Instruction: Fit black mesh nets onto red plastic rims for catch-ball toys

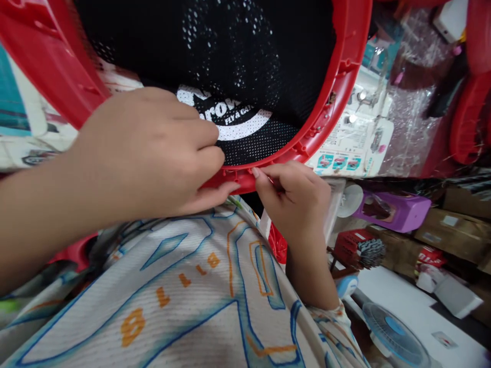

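Plainly gripping near rim of red circular plastic ring around black mesh fabric with curled left hand; touching same rim with thumb of nearly closed right hand, can't tell if holding anything. Rightward, white printed packaging, purple plastic casing. Partly hidden on mesh: white "FLY A GA".

Cluttered workshop; cardboard boxes, plastic parts
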### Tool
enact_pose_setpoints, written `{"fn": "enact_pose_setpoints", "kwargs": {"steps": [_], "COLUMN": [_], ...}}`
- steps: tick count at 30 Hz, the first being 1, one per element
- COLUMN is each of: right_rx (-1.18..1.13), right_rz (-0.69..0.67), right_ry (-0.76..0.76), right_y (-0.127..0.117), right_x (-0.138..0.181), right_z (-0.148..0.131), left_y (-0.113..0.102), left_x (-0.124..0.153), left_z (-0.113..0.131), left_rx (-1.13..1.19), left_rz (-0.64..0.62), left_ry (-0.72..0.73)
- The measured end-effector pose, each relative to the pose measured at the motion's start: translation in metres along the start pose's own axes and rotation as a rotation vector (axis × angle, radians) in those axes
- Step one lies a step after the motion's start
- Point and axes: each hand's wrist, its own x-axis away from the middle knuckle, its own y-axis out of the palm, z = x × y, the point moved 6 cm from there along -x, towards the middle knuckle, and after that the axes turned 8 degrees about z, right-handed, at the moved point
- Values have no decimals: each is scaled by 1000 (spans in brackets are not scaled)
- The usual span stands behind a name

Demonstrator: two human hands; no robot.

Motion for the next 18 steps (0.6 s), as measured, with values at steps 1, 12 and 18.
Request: {"fn": "enact_pose_setpoints", "kwargs": {"steps": [1, 12, 18], "right_rx": [1, -14, 21], "right_rz": [14, 7, -5], "right_ry": [9, -104, -57], "right_y": [0, -30, -34], "right_x": [0, -12, -25], "right_z": [1, -1, 6], "left_y": [0, 8, 8], "left_x": [-1, 2, 1], "left_z": [5, 17, 17], "left_rx": [-29, 14, -7], "left_rz": [1, 195, 197], "left_ry": [-39, -235, -223]}}
